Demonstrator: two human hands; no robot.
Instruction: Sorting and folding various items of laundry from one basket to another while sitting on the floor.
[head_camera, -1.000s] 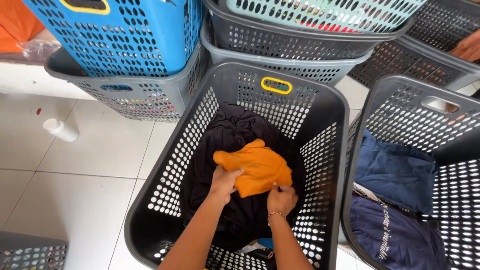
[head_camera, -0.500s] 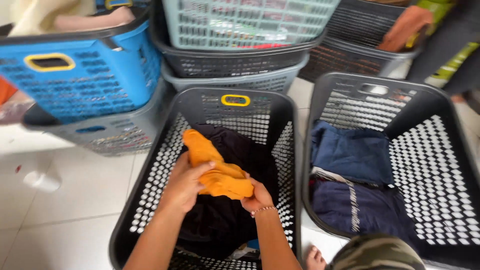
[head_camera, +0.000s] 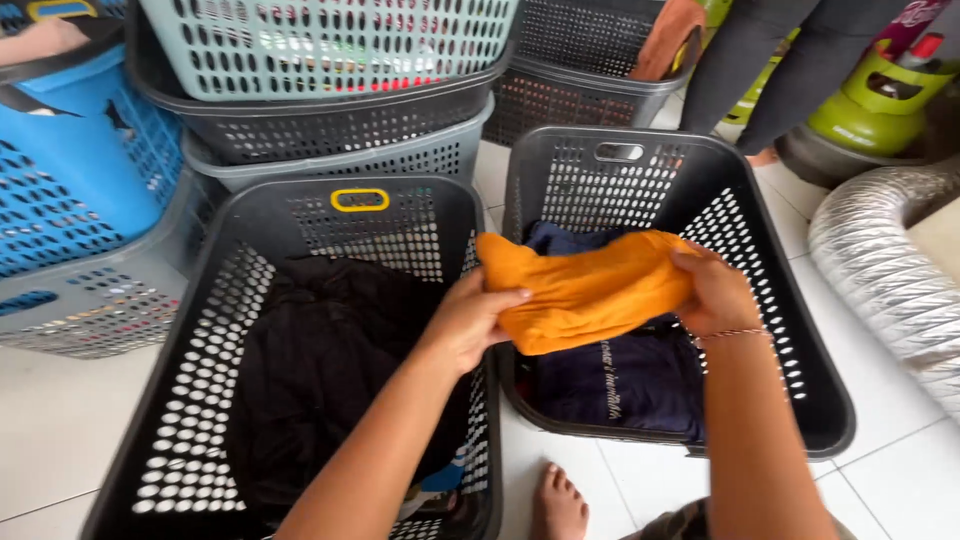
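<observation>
Both my hands hold an orange cloth (head_camera: 585, 290) stretched between them. My left hand (head_camera: 470, 325) grips its left end over the rim between two baskets. My right hand (head_camera: 715, 295) grips its right end above the right black basket (head_camera: 800, 300), which holds dark blue clothes (head_camera: 620, 380). The left black basket (head_camera: 200, 400), with a yellow handle slot, holds black clothes (head_camera: 320, 370).
Stacked baskets stand behind: blue (head_camera: 70, 170) at left, grey and green ones (head_camera: 330, 60) in the middle, a dark one (head_camera: 590, 80) further back. Another person's legs (head_camera: 770, 70), a green gas cylinder (head_camera: 880, 95) and a silver duct hose (head_camera: 890, 260) are at right. My foot (head_camera: 555, 500) rests on the white tiles.
The orange cloth has been lifted out of the left basket and carried right, now over the right basket. My view has shifted right too.
</observation>
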